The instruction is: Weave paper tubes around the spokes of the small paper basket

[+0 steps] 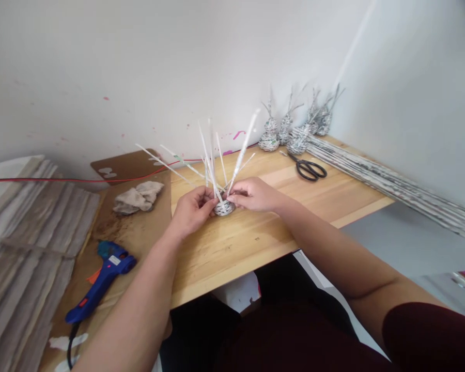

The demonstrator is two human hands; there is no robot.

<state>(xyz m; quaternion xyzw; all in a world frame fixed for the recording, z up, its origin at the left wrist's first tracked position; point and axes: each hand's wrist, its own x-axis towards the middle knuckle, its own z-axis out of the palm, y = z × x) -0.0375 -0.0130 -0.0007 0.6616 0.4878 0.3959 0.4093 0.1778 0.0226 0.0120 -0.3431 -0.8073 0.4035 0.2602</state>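
The small woven basket (224, 208) sat on the wooden table (256, 232), between the two hands, presumably so that the tabletop bore its weight. Its paper strips (219, 155) stood up and fanned outward, perhaps splayed to leave room for fingers at the rim. The left hand (197, 206) was curled, thumb and bent fingers gripping the basket's side, apparently to steady it. The right hand (253, 194) had its fingertips drawn together in a pinch at the foot of the tall strip (243, 149), seemingly to control it close to the weave. The scissors (311, 170) and the glue gun (101, 281) lay apart from the basket on opposite sides, likely to spare the working space.
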